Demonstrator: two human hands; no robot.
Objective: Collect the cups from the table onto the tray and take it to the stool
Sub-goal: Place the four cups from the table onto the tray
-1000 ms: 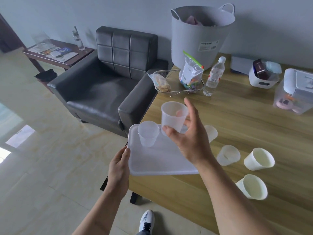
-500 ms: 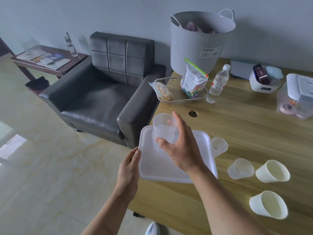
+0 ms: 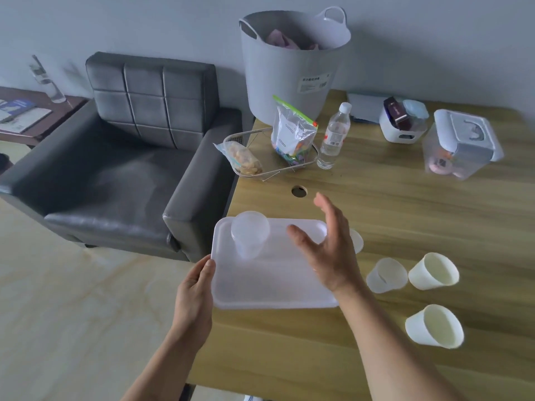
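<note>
From the head camera, a white tray (image 3: 269, 282) lies at the left edge of the wooden counter (image 3: 405, 215), its left side jutting slightly past the edge. Clear stacked cups (image 3: 249, 235) stand upright in the tray's far left corner. The left hand (image 3: 193, 296) grips the tray's left rim, thumb on top and fingers curled underneath. The right hand (image 3: 327, 250) hovers above the tray's right half, fingers spread wide and holding nothing, palm turned left toward the stacked cups but apart from them.

Four more cups stay on the counter to the right of the tray. A translucent cup (image 3: 356, 241) is mostly hidden behind the right hand, just beside the tray's right rim. A second translucent cup (image 3: 386, 274) lies near the tray's right side, and a white cup (image 3: 433, 271) sits just beside it. Another white cup (image 3: 434, 326) rests nearer the camera, well apart from the tray.

Farther back on the counter stand a wire basket (image 3: 270, 157) holding snack bags, a water bottle (image 3: 333, 137) just right of it, a large grey tub (image 3: 293, 63) against the wall, and a lidded plastic container (image 3: 460, 146) at far right. A dark armchair (image 3: 121, 157) sits on the floor left of the counter
</note>
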